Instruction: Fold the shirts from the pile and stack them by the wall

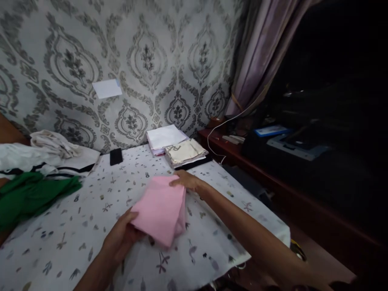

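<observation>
Left hand (123, 232) and right hand (187, 180) each pinch the folded pink cloth (160, 208), each grip closed on an edge.

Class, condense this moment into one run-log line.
left hand: grips pink cloth at near-left edge | right hand: grips its far-right corner | cloth: folded | left side: green cloth | wall side: black phone-like object

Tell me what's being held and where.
The folded pink cloth: left hand at its near left corner, right hand at its far right corner.
</observation>
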A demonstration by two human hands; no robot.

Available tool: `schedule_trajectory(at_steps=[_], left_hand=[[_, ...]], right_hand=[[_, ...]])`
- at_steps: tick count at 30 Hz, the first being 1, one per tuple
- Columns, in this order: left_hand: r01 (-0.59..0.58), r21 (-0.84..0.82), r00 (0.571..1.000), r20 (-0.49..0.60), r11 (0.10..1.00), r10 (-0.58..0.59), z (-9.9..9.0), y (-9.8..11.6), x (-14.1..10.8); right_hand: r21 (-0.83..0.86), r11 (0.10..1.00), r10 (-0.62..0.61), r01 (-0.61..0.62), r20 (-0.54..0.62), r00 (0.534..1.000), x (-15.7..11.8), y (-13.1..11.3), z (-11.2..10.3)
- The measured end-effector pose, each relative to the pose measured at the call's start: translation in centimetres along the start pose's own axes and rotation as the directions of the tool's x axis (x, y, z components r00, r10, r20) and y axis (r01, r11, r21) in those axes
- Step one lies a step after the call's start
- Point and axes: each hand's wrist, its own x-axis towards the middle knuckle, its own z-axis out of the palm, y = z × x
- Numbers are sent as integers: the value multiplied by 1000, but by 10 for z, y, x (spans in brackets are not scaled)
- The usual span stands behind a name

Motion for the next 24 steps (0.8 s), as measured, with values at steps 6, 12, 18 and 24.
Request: schedule_trajectory(at_steps=[6,12,18,24], left_hand=[[-55,39,998,10,998,54,28,-3,19],[-222,82,974,63,972,217,92,44,71],[-398,105,916,101,911,389,173,92,173],[-375,233,926,39,898,376,196,77,260]], right_hand=[[311,950,-1,25,-77,997,-40,17,-18],[459,854,-69,246,-367,927,-30,11,-83],[343,888,2,306,-668,744,35,21,-154],[248,954,82,168,-754,652,84,69,-170]])
